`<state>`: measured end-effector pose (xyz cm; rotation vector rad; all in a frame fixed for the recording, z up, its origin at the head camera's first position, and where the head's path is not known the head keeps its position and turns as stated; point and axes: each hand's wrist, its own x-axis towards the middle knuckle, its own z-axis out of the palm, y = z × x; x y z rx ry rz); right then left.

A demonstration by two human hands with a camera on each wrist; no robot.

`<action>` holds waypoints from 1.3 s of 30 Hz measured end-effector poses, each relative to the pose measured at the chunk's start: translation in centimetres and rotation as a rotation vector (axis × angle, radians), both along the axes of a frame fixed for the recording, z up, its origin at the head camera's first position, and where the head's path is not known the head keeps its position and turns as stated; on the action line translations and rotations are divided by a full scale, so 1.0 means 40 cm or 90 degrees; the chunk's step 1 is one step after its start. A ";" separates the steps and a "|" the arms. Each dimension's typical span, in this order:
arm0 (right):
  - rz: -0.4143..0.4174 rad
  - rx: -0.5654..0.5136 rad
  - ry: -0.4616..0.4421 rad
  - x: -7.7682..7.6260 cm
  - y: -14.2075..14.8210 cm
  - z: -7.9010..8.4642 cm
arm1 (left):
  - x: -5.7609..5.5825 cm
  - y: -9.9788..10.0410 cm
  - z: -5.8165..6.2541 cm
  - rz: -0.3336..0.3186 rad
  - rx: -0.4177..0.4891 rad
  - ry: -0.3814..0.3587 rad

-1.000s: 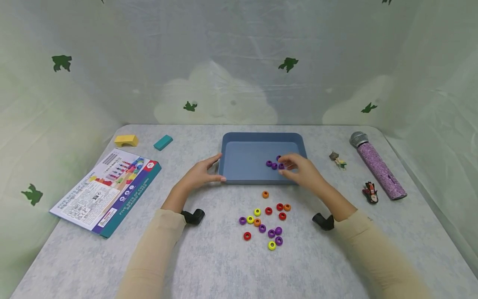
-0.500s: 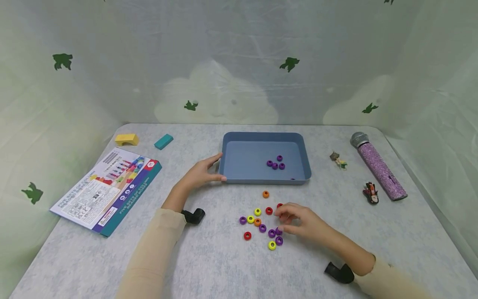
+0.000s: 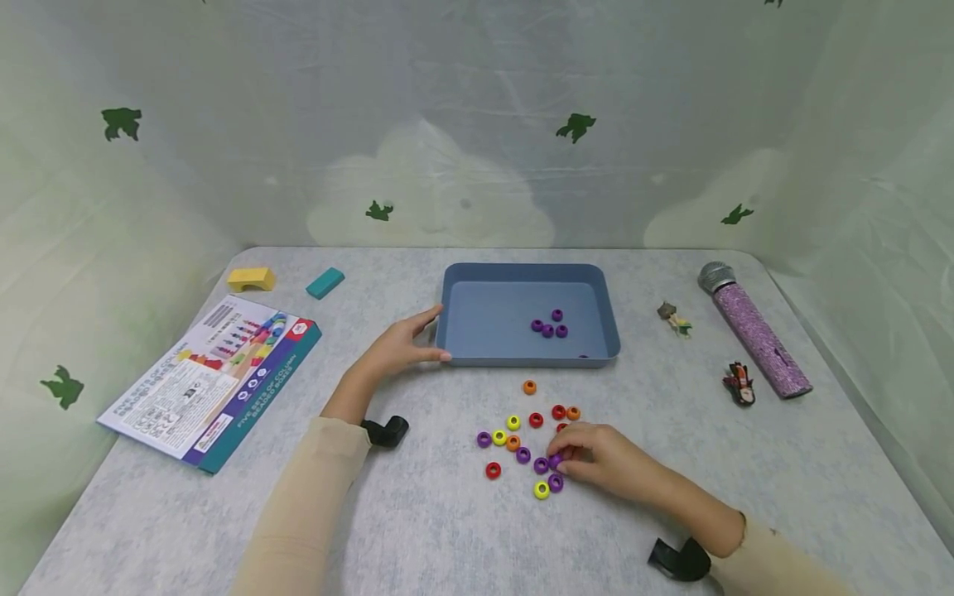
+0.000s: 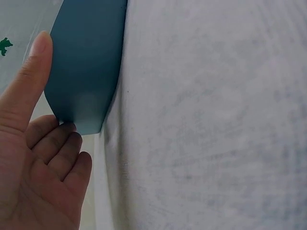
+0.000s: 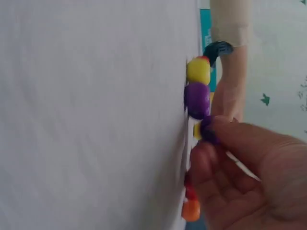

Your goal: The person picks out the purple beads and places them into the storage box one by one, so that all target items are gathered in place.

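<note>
My right hand (image 3: 614,461) pinches a purple bead (image 3: 555,462) between thumb and fingertips, at the right side of a loose group of beads. In the right wrist view the pinched bead (image 5: 208,130) is partly covered by the thumb. Close by lie another purple bead (image 3: 556,483) and a yellow bead (image 3: 542,490). A blue-grey tray (image 3: 484,323) stands behind the group, with several purple beads (image 3: 547,330) inside. At its left end, my left hand (image 3: 397,346) touches the tray with fingers spread; the left wrist view shows the thumb (image 4: 41,45) along the tray wall.
On the left lie a bead-set box (image 3: 216,381), a yellow arch block (image 3: 252,279) and a teal block (image 3: 325,283). A glittery microphone (image 3: 756,331) and two small figures, one dark (image 3: 739,384), lie on the right. Red beads (image 3: 536,420) and orange beads (image 3: 530,387) surround the work.
My right hand has moved from above the tray toward the near beads and now grips a purple one. A bead shows by the tray's front wall. The left hand stays put.
</note>
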<state>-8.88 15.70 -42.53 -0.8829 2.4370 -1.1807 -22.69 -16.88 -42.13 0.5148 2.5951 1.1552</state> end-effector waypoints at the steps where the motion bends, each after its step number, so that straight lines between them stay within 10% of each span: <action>1: -0.008 -0.012 0.002 -0.005 0.000 0.007 | 0.000 0.000 0.000 0.001 0.001 0.001; 12: -0.170 -0.139 0.101 -0.160 0.015 0.078 | 0.002 0.000 0.001 -0.001 -0.003 -0.005; 23: -0.211 0.067 0.061 -0.327 0.018 0.032 | 0.002 -0.001 0.003 0.000 -0.002 0.000; 31: -0.214 0.156 0.027 -0.354 0.004 0.023 | 0.002 0.000 0.003 -0.002 -0.003 -0.002; 39: -0.200 0.035 0.051 -0.297 0.012 0.067 | 0.002 0.002 0.005 0.006 -0.005 -0.001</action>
